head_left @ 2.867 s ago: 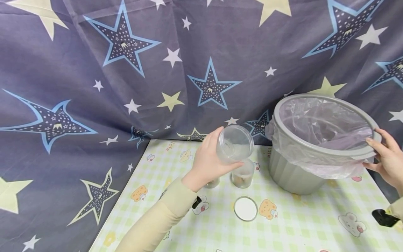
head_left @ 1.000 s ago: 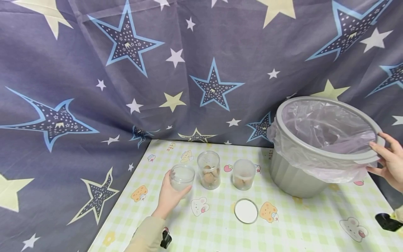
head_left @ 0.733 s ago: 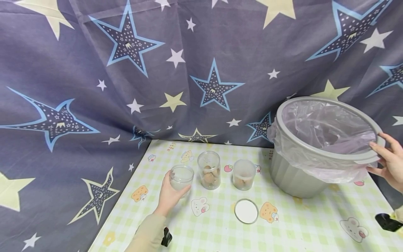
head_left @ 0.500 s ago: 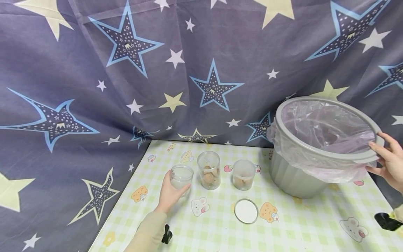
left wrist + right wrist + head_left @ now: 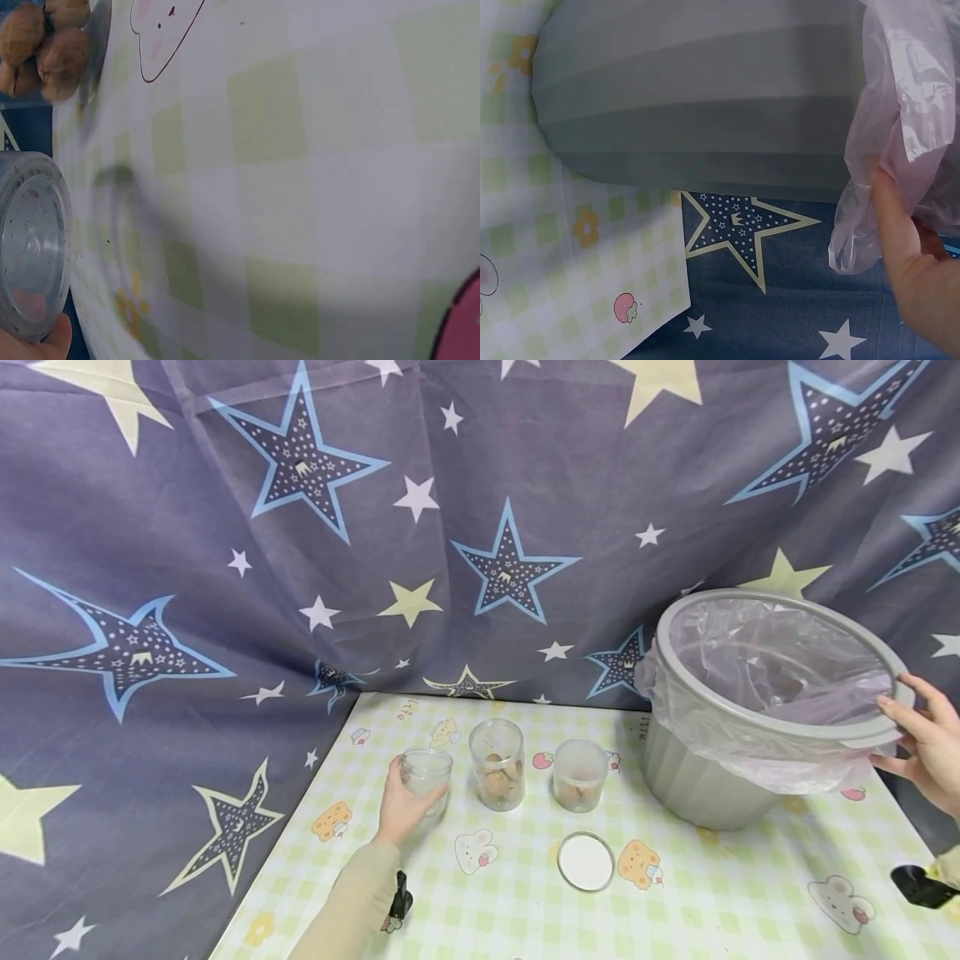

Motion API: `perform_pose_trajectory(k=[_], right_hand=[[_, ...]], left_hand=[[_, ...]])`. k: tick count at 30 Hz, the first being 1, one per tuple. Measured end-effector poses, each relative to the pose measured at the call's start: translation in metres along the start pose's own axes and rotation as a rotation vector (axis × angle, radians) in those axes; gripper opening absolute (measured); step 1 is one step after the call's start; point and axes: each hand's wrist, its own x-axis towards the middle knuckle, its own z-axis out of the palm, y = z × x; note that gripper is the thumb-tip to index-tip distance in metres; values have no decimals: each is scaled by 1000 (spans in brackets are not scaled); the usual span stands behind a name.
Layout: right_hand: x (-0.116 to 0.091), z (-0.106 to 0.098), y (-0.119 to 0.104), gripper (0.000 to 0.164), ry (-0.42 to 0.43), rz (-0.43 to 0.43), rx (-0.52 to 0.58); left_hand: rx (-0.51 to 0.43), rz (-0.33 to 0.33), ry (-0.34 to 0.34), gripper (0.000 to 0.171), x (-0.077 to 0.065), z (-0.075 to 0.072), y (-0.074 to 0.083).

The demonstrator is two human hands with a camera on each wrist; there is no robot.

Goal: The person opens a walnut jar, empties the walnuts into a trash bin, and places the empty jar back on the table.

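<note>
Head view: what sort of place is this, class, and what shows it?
Probably an indoor tabletop staged for handling things: a star-patterned cloth backs a table with a checked top, where a grey lined bin stands near clear jars.

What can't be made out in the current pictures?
Floor of the gray bin: head view, hidden by the crumpled liner.
Contents of the cloudy jar: head view, blurred through its wall.
Left hand: left wrist view, mostly cut off by edges.
Right hand: head view, partly cut off by the right edge.
</note>
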Motion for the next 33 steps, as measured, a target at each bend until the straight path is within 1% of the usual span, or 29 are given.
perform_pose_trajectory(k=[3,10,15,22,28,33], right_hand=[[0,1,0,36,2,2,-7],[1,1,2,41,32,0,-90],[1,-2,3,42,30,-9,-94],[-1,-1,4,48,47,-14,-148],[-3,3,3,50,71,-16,-224],[-3,2,4,52,77,-16,-232]], left_hand=[[-3,-1,6,96,4,2,-1],[-13,-8,1,96,13,8,-4],[-9,-13,-4,97,18,11,-5],[-21,-50,-23,99,24,13,-7],[-56,-54,-30,99,27,13,-17],[-61,-43,-29,100,28,12,-25]])
